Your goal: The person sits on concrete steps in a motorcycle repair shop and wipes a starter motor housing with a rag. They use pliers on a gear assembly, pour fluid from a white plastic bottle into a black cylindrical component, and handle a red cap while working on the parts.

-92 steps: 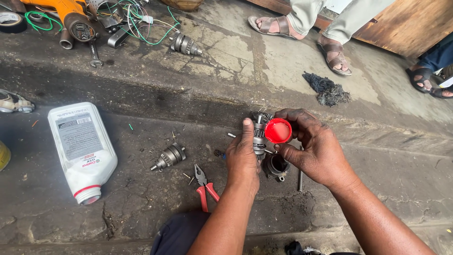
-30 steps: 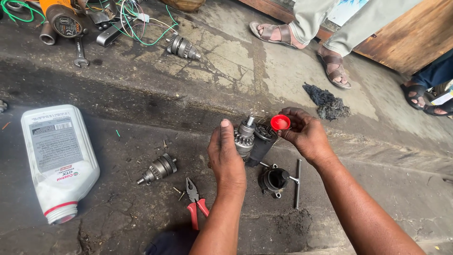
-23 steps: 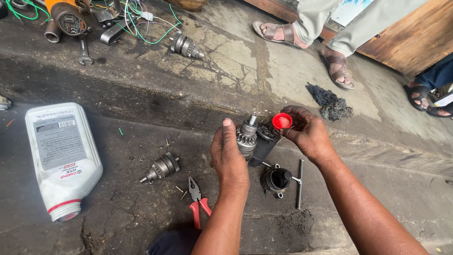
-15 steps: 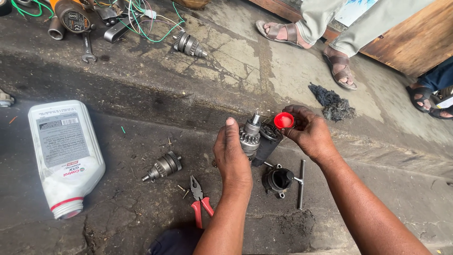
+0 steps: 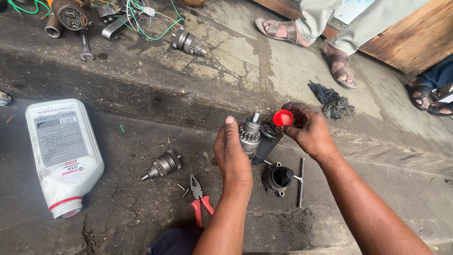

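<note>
While the left hand (image 5: 232, 153) grips the geared metal part (image 5: 250, 134) above the concrete floor (image 5: 141, 208) and the right hand (image 5: 306, 130) pinches a tilted red cap (image 5: 283, 117) beside it, liquid could spill or greasy fingers slip.

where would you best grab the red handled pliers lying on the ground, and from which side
Probably by the two red handles, coming from above on the near side, next to the left hand's forearm. The pliers lie flat, metal jaws pointing away toward two small screws, the handles spread toward the person with nothing over them.
</note>
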